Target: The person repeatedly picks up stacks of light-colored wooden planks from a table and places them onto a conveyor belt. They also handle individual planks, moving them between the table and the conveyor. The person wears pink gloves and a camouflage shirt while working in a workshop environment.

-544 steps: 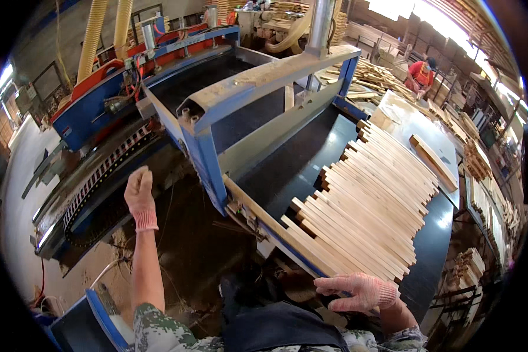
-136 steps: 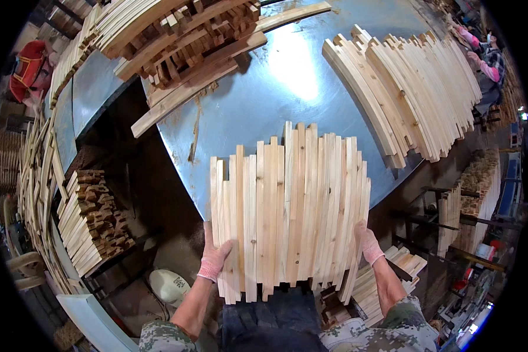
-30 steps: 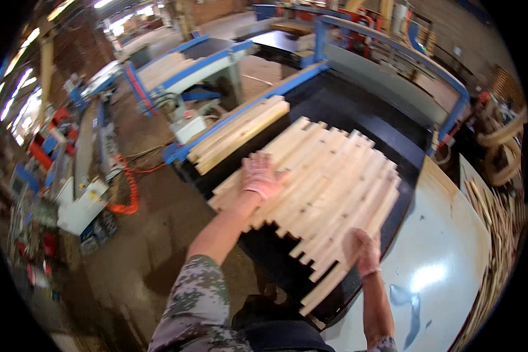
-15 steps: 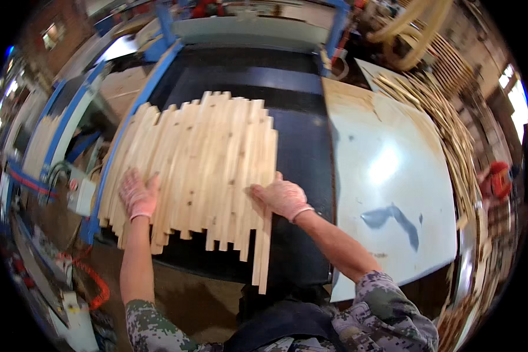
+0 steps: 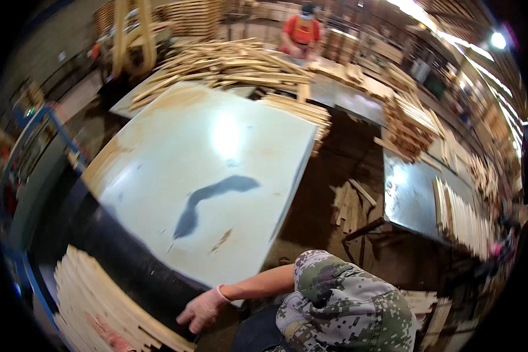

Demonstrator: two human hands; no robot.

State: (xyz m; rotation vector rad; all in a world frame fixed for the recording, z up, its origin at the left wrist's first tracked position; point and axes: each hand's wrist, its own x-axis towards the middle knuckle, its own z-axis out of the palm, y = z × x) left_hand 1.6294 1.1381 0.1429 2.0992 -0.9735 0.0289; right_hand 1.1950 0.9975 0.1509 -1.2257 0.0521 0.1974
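Pale wooden slats (image 5: pixel 94 293) lie side by side on the black conveyor surface (image 5: pixel 123 258) at the lower left. My left hand (image 5: pixel 110 335), in a pinkish glove, rests flat on them with fingers stretched; the lower edge cuts off part of it. My gloved right hand (image 5: pixel 204 311) is off the slats, to their right, by the near edge of the black surface. Its fingers are loosely bent and nothing shows in them. Beyond it spreads a large pale metal-topped table (image 5: pixel 264 170) with a dark smear.
Loose wooden strips (image 5: pixel 229 64) are heaped behind the pale table, beside stacked slats (image 5: pixel 302 111). At the right stands a metal table (image 5: pixel 413 193) with slats (image 5: pixel 463 220) on it. A person in red (image 5: pixel 302 35) works at the far side. Offcuts (image 5: pixel 349 205) lie on the floor.
The view has swung to the right, so the slats now sit at the lower left. My right hand has come away from the slats' right edge; my left stays on them.
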